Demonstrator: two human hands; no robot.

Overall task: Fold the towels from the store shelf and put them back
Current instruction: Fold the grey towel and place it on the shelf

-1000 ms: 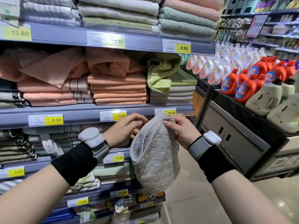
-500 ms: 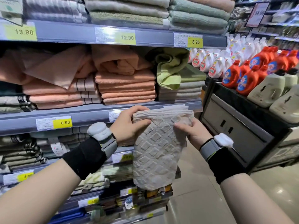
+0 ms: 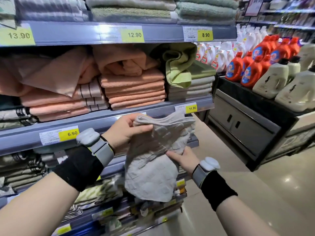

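Observation:
A grey textured towel (image 3: 151, 171) hangs in front of the store shelf (image 3: 102, 121), folded over at its top edge. My left hand (image 3: 126, 132) pinches the top left corner of that fold. My right hand (image 3: 183, 159) grips the towel lower down on its right side, bunching the cloth. The lower part of the towel hangs loose below both hands. On the shelf behind, orange towels (image 3: 134, 89) lie stacked, and a green towel (image 3: 179, 65) sits crumpled on a grey stack.
Shelves of folded towels run above and below, with yellow price tags (image 3: 134, 35) on their edges. To the right stands a dark display counter (image 3: 247, 120) with orange detergent bottles (image 3: 252, 72) and white jugs (image 3: 272, 80). Beige floor tiles (image 3: 238, 184) lie under my right arm.
My right hand has dropped from the towel's top edge to its right side lower down. My left hand keeps the top corner. The towel's top is now skewed and bunched.

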